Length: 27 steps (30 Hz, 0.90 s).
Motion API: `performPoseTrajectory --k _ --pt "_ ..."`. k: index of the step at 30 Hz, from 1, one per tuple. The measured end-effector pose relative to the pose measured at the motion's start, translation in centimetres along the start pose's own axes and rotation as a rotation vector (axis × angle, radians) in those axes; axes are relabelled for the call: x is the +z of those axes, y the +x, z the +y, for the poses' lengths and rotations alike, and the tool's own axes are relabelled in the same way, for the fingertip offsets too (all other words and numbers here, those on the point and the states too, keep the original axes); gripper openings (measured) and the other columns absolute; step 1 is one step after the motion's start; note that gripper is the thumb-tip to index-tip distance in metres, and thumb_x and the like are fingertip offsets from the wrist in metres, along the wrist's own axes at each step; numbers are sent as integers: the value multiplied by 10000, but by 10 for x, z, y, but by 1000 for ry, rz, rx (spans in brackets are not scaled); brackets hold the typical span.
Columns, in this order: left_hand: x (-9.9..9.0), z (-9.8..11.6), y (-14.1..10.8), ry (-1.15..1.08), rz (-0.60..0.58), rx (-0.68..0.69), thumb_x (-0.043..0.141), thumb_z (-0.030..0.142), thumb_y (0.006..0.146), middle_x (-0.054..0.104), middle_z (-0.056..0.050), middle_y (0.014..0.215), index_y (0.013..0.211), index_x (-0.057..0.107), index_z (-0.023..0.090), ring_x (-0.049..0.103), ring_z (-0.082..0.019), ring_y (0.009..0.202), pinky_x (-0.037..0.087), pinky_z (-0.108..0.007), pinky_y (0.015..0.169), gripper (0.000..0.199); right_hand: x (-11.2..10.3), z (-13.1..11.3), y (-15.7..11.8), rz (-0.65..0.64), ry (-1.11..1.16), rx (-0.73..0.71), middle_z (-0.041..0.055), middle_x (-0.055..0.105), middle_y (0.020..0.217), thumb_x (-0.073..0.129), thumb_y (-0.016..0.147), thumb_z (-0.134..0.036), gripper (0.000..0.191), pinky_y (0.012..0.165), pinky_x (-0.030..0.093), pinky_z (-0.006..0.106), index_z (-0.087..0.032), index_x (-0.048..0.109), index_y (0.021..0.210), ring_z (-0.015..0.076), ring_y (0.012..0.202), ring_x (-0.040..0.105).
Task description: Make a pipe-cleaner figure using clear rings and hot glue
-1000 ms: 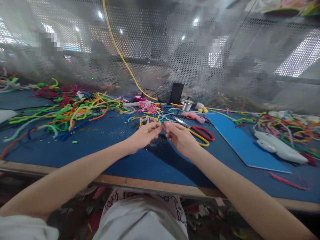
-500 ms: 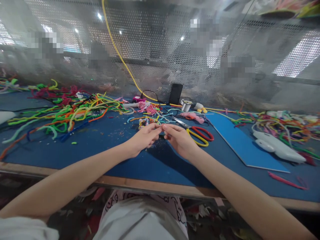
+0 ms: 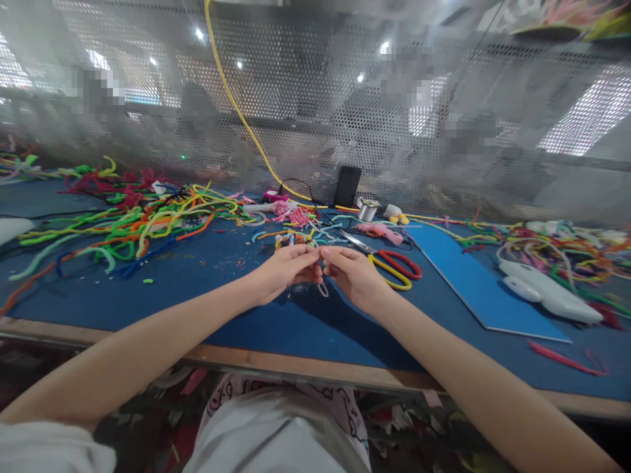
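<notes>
My left hand [image 3: 288,270] and my right hand [image 3: 355,276] meet fingertip to fingertip above the middle of the blue table. Each hand is closed in a pinch. A small pale loop [image 3: 323,290] hangs below the fingertips, between the hands; which hand grips it cannot be told. Small colourful twisted pieces [image 3: 290,238] lie just behind my left hand. Scissors [image 3: 394,268] with one red and one yellow handle rest beside my right hand, blades pointing to the back left.
Colourful fuzzy stems [image 3: 148,223] are heaped at the left, others [image 3: 572,249] at the right. A black phone [image 3: 347,186] leans at the back near a wire spool [image 3: 367,210]. A blue board [image 3: 473,282] and a white device [image 3: 549,289] lie at the right.
The pale loop now shows hanging below the fingertips, where it was not visible before. My left hand's lower fingers have shifted slightly; both hands stay together in nearly the same place.
</notes>
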<state>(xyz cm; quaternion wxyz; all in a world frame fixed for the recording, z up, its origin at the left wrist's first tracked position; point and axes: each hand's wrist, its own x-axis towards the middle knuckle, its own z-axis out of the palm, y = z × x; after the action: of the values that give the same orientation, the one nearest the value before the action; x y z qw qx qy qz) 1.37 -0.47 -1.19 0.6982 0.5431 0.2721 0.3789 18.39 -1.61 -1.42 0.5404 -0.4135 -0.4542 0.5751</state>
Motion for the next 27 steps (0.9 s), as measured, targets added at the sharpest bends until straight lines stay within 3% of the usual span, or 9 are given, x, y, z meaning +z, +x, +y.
performPoseTrajectory --k 5,9,11,18,21,22,24,25,27 --pt "1 -2 -1 22 34 -3 793 424 773 544 61 629 822 581 147 491 -31 528 505 -187 641 352 1 -1 -1 15 14 29 -13 697 716 933 534 -385 304 604 390 248 -208 793 738 80 628 508" --pt "2 1 -2 68 64 -42 753 400 809 446 83 606 825 555 162 300 -12 442 239 -118 389 310 -1 -1 1 33 24 38 -4 715 749 933 527 -379 316 608 393 253 -202 792 748 80 640 520" --pt "2 3 -4 98 74 -53 706 395 852 409 90 588 857 551 176 245 -18 424 143 -130 366 268 -1 -1 2 42 25 38 -8 711 741 934 523 -378 318 608 394 253 -204 791 746 78 636 516" --pt "1 5 -4 167 89 -86 639 366 909 256 123 492 892 552 202 152 -39 387 104 -155 358 186 -3 3 4 13 -58 10 5 720 790 897 578 -430 312 620 413 257 -214 785 773 91 651 533" --pt "-2 4 0 140 111 -98 626 346 919 237 124 506 868 528 207 153 -35 380 109 -154 362 178 -18 -11 10 -36 -406 -62 39 741 861 812 679 -495 382 632 433 277 -199 788 919 122 664 564" --pt "-3 4 1 123 124 -100 621 342 922 255 121 521 870 521 209 155 -30 375 109 -154 361 174 -26 -19 13 -30 -632 -101 56 747 902 754 746 -498 394 651 447 287 -189 780 989 142 696 590" --pt "-6 5 3 96 148 -101 614 327 924 344 106 578 878 512 210 167 -14 366 100 -155 357 162 -45 -36 18 106 -1252 -181 102 748 1010 579 896 -418 363 729 466 298 -149 756 1064 188 825 645" --pt "-8 5 4 89 160 -97 612 313 923 399 94 622 879 509 209 179 -4 363 98 -155 355 153 -54 -44 20 154 -1597 -116 120 744 1038 498 935 -363 355 770 464 306 -147 755 1048 208 886 658" --pt "-10 5 5 90 186 -82 604 286 923 475 73 716 879 507 204 203 13 360 99 -152 354 135 -71 -55 24 170 -1794 35 202 739 907 550 879 -281 295 722 450 335 -77 761 866 267 841 670"
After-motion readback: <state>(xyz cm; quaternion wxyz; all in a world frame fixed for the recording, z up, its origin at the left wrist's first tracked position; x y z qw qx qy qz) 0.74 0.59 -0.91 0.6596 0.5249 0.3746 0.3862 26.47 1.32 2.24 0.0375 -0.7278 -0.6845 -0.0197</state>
